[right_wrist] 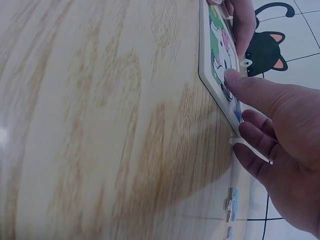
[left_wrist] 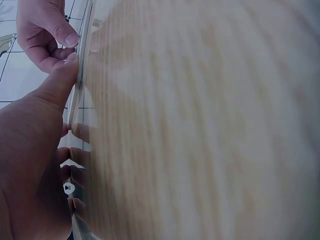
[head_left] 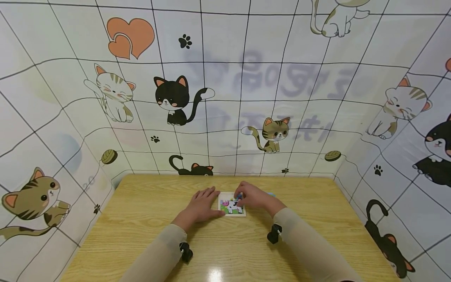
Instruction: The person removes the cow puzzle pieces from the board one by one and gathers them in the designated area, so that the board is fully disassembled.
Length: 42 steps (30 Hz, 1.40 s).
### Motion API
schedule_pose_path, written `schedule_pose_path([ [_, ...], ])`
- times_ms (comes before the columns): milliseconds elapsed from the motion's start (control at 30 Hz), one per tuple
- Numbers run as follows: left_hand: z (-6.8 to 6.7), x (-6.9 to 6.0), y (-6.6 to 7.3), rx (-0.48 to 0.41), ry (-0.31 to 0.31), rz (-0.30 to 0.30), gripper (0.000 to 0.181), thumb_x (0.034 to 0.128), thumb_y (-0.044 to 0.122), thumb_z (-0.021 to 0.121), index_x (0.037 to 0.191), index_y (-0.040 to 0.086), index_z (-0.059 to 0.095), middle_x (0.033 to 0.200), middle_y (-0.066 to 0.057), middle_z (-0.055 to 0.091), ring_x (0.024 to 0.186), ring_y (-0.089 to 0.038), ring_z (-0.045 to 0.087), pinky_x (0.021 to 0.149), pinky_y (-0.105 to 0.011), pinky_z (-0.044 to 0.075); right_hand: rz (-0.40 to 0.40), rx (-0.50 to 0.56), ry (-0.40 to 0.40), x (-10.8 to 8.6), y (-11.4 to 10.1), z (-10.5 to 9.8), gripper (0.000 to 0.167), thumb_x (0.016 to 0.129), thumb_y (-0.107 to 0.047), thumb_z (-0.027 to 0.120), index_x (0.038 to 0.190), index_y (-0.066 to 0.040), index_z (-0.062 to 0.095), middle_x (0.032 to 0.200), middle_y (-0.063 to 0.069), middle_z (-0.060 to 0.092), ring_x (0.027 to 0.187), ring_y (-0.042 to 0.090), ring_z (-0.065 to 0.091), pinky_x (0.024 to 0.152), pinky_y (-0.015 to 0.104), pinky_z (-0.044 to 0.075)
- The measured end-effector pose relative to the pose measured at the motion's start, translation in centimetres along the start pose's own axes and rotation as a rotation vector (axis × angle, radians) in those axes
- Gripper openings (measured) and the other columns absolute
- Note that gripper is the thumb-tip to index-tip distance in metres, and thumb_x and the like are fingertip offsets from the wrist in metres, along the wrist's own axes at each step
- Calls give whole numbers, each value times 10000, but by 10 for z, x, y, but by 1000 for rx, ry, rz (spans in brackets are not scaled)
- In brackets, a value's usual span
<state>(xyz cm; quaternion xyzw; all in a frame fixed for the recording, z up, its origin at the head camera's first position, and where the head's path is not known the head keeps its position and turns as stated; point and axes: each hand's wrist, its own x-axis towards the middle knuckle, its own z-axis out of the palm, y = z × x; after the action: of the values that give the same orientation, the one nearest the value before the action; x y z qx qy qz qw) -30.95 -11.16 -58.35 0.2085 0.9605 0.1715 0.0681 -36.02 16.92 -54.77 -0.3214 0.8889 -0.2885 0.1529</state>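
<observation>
A small cow picture puzzle (head_left: 230, 209) with a pale frame lies flat on the wooden table. My left hand (head_left: 202, 205) rests at its left side, fingers spread, with the thumb touching the lower left edge. Over the puzzle's upper right part, my right hand (head_left: 251, 196) has its fingers bent around a small blue puzzle piece (head_left: 239, 196). From the right wrist, the right thumb (right_wrist: 245, 87) is seen on the picture's face; the index fingertip is hidden. In the left wrist view both hands meet near the puzzle, seen almost edge-on.
Loose light blue puzzle pieces (right_wrist: 233, 202) lie on the table (head_left: 158, 227) to the right of the puzzle, partly hidden behind the right hand in the head view. A cat-patterned cloth wall (head_left: 225, 90) stands behind the table and along both sides.
</observation>
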Motion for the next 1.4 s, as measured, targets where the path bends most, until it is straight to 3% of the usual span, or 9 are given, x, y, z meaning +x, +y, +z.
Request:
schedule_pose_path([
  [333, 0, -1, 1, -1, 20, 14, 953, 984, 738, 696, 1723, 204, 417, 1809, -98, 295, 1655, -385, 278, 1320, -641, 213, -6, 21, -8, 0, -1, 1, 155, 1015, -124, 834, 1150, -80, 769, 1182, 97, 578, 950, 206, 554, 857, 408, 507],
  [733, -1, -1, 2, 2, 15, 8, 952, 986, 738, 693, 1729, 214, 407, 1812, -86, 287, 1657, -382, 273, 1320, -643, 211, -43, -34, 10, 0, 0, 2, 169, 1010, -134, 843, 1154, -88, 767, 1203, 71, 609, 1065, 265, 587, 913, 441, 533],
  [1033, 1, 0, 0, -2, 16, 11, 954, 987, 741, 691, 1729, 215, 406, 1812, -98, 285, 1657, -385, 271, 1318, -646, 212, -34, -96, 50, 1, 3, 4, 409, 987, -164, 866, 1349, -37, 722, 1264, 82, 651, 1146, 257, 589, 1032, 522, 519],
  [1400, 0, 0, 0, 5, 15, 15, 950, 986, 749, 685, 1726, 220, 411, 1812, -100, 286, 1657, -386, 273, 1316, -650, 215, -14, -65, 84, 1, 5, 6, 395, 971, -174, 889, 1323, -90, 729, 1225, 52, 656, 1054, 200, 568, 953, 447, 515],
])
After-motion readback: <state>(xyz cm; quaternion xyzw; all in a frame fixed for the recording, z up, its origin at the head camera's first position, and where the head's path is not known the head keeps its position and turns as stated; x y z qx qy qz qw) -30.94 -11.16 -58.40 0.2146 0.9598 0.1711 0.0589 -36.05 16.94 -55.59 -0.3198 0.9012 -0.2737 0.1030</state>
